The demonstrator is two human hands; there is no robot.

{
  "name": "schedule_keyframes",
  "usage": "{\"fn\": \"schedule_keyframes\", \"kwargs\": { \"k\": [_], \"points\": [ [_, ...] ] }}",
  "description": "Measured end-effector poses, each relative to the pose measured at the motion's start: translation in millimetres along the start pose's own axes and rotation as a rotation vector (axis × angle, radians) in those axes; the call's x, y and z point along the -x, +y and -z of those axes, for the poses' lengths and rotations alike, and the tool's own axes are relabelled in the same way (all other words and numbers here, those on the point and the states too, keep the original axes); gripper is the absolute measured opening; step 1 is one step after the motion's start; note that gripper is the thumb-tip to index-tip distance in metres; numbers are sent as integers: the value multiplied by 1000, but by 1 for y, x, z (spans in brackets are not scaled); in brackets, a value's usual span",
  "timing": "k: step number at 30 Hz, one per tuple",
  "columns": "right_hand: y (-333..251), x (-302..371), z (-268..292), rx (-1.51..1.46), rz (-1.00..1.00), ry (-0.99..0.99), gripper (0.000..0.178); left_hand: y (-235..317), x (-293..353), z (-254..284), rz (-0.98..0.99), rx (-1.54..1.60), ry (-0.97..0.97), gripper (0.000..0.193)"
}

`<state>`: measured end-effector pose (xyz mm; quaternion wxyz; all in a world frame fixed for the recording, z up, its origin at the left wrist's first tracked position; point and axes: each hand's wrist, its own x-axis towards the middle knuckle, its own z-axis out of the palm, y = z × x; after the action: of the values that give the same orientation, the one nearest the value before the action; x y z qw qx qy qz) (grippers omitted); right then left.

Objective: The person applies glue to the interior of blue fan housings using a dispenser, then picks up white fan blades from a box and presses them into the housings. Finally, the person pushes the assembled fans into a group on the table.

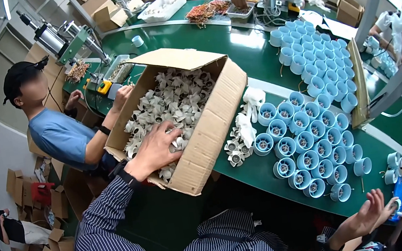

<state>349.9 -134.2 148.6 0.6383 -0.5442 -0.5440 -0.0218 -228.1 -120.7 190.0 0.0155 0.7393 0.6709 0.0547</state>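
My left hand (156, 148) reaches over the near side of a cardboard box (215, 123), its fingers curled onto small white fan impellers (176, 97). A white impeller shows between thumb and fingers; the fingertips are partly hidden among the pieces. The box sits tilted at the table's near edge, flap up, with many impellers heaped inside. At the lower right, my right hand (364, 218) is held up off the table with fingers stretched out, nothing in it. Nearest to it are rows of light blue round housings (307, 160) with small motors inside.
Loose impellers (237, 152) and a white glove (253, 101) lie between box and housings on the green table (167, 39). More blue housings (323, 58) stand farther back against a board (359, 81). A co-worker in blue (64, 130) sits at a press on the left.
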Motion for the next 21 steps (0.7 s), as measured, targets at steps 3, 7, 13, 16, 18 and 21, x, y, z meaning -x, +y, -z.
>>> {"fn": "schedule_keyframes", "kwargs": {
  "k": [3, 7, 13, 16, 18, 21],
  "points": [
    [-21, 30, -2, -161, -132, -188, 17, -3, -6, 3, -26, 82, -23, 55],
    [-50, 56, -24, -279, -205, -369, 12, 24, -26, 4, 21, -176, -51, 50],
    [-81, 75, -44, -386, -196, -580, 16, 17, -21, 8, -7, 16, -4, 41],
    [-86, 78, -46, -412, -192, -703, 16, 9, -21, 16, 3, 112, 93, 37],
    [-84, 84, -48, -413, -191, -738, 15, -3, -20, 26, 30, 217, 239, 32],
    [-83, 90, -45, -408, -186, -798, 14, 5, -18, 44, 132, 416, 255, 28]
  ]
}}
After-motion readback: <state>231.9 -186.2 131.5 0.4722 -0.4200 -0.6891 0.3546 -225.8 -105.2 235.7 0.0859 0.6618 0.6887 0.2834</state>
